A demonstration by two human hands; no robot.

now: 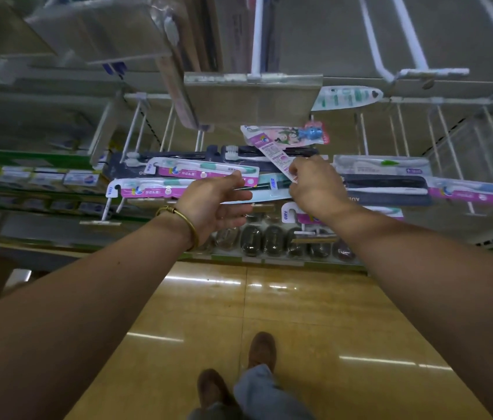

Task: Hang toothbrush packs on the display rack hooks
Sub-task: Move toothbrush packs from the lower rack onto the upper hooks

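Pink toothbrush pack (pixel 272 154) held at the middle of the rack's front edge, not yet on a hook.
Right hand (pixel 314 186): grip narrow, fingertips pinching the lower end of the pack, which sits tilted across the dark packs behind it. Left hand (pixel 218 204): grip wide and holding nothing, fingers relaxed just beside a pale blue pack (pixel 269 196). White wire hooks (pixel 136 128) run out from the rack rail (pixel 439 100); several toward the right edge look bare. Recommended: square the pack up first, find its hanger hole, which cannot be made out here, and use the free hand to steady the hook tip. Then slide the pack straight back without knocking its neighbours loose.
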